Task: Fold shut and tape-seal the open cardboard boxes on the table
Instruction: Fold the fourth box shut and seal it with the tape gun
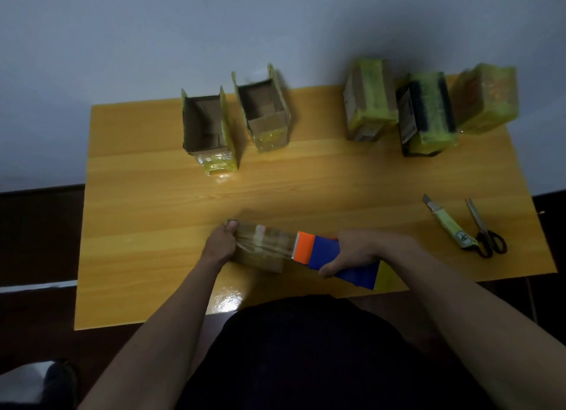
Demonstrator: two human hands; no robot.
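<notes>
**Tape drawn across a small box at the near edge of a yellow table**

Seen from a head camera looking down, a person stands at a glossy yellow wooden table [153,195] with both bare forearms reaching in from the bottom. At the near middle of the table lies a small brown cardboard box with its flaps folded shut [260,256]. The left hand [221,243] curls over the box's left end, its thumb pressing the end of a clear strip of packing tape [266,239] onto the top. The strip runs rightward across the box top to a blue tape dispenser with an orange cutter head [330,258], which the right hand [352,252] grips firmly around its body, just right of the box.

Along the far edge stand two open cardboard boxes patched with yellow-green tape [208,131], flaps upright, one beside the other on the left. On the far right sit three closed boxes wrapped in yellow-green tape [428,109], close together; the middle one is dark.

Near the right edge lie a utility knife with a pale green handle [450,223] and black-handled scissors [485,230], side by side, the handles touching or nearly so.
</notes>
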